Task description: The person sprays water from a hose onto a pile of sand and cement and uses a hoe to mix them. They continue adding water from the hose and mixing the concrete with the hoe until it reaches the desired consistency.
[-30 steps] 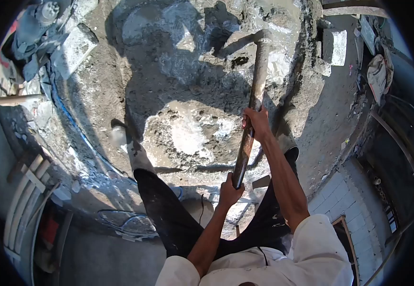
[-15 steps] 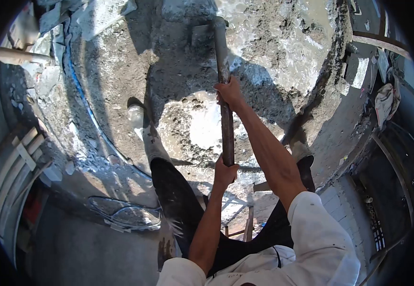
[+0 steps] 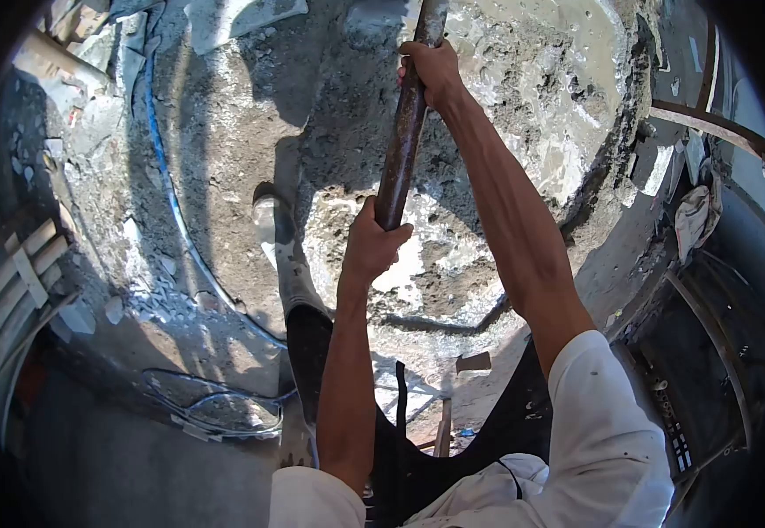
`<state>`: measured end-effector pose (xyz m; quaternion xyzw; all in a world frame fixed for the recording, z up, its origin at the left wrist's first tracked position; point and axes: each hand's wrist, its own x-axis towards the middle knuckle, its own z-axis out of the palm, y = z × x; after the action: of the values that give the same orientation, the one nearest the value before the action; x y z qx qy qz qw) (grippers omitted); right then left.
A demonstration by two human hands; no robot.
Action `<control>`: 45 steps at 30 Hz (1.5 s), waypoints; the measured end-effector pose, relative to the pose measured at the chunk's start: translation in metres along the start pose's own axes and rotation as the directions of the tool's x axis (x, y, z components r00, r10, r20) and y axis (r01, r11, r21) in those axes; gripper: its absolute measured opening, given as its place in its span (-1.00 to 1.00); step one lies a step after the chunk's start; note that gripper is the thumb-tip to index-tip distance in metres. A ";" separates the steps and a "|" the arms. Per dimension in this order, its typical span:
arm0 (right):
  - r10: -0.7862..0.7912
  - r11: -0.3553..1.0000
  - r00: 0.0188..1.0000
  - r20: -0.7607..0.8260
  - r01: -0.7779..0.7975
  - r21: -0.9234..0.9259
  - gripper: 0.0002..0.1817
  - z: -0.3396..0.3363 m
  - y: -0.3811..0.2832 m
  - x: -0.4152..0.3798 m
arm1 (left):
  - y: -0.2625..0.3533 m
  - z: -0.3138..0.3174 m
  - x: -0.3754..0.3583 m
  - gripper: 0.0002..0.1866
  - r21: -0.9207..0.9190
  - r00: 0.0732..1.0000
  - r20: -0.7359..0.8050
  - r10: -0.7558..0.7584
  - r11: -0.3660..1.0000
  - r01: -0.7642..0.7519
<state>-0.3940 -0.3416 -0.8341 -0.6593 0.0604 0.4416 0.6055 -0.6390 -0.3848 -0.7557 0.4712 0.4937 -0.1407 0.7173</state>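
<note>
A long, worn hoe handle slants up through the middle of the view, and its head lies beyond the top edge. My right hand is closed around the upper part of the handle. Lower down, the fingers of my left hand wrap the near end. Beneath the handle spreads a rough, wet grey mix, which looks like mortar or concrete, with lumps and pale watery patches.
A blue hose curves along the left and coils near my boot. Broken slabs and rubble lie at upper left. Curved boards stand at far left. A crumpled sack lies at right.
Both hands have moved up and away from my body with the hoe, still gripping it. The hoe's head, visible before, has left the top of the view.
</note>
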 end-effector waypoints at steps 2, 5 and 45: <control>0.157 0.988 0.987 -0.025 -0.157 0.007 -0.84 0.023 0.040 0.004 | -0.008 -0.015 -0.012 -0.68 -0.054 0.997 -0.028 -0.075 0.996 0.074; 0.320 0.948 0.948 0.003 -0.320 -0.010 -0.75 0.015 0.110 -0.047 | -0.050 0.018 -0.071 -0.69 -0.178 0.959 -0.118 -0.257 0.956 0.234; -0.346 0.926 0.907 -0.239 0.290 -0.242 -0.71 -0.341 -0.014 -0.070 | -0.078 0.285 0.011 -0.64 -0.027 0.950 0.250 0.186 0.982 -0.185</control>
<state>-0.2537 -0.6598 -0.8199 -0.7732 -0.0090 0.2438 0.5853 -0.5217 -0.6546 -0.7878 0.4926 0.3527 -0.1306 0.7848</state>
